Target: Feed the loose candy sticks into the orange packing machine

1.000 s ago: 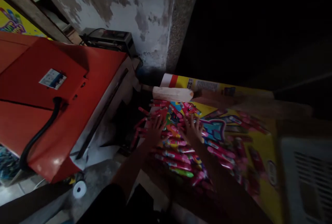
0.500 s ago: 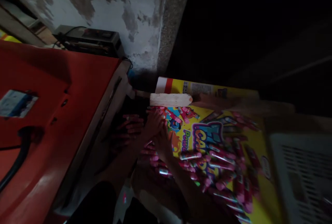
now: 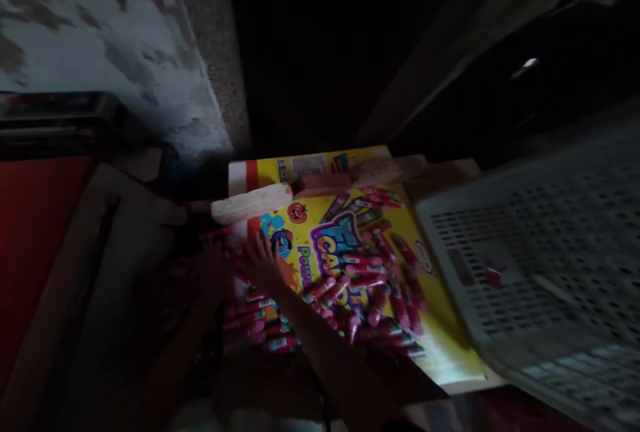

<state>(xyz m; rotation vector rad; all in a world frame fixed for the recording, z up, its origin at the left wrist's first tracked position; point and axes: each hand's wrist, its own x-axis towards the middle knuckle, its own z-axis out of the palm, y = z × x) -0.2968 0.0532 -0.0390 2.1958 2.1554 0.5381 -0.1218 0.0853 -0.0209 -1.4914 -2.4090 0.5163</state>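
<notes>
Many pink candy tubes [image 3: 367,282] lie loose over a yellow printed cardboard sheet [image 3: 445,352] with "CANDY" lettering. My right hand [image 3: 263,265] rests at the left part of the sheet, fingers spread, beside a few tubes and holding nothing I can see. Just left of it, in deep shadow, is my left hand [image 3: 213,265], its fingers seeming stretched out near more tubes at the sheet's left edge. Darkness hides much of that hand and the tubes below it.
A pale wooden piece [image 3: 253,202] lies across the sheet's far side. On the right stands a white perforated plastic basket [image 3: 450,219] with a small pink item inside. A red-topped machine [image 3: 45,219] stands at left, before a peeling wall [image 3: 135,52].
The view has swung to the right, bringing more of the basket into sight. My hands have moved apart; the right one is now spread over the sheet, the left over the shadowed edge.
</notes>
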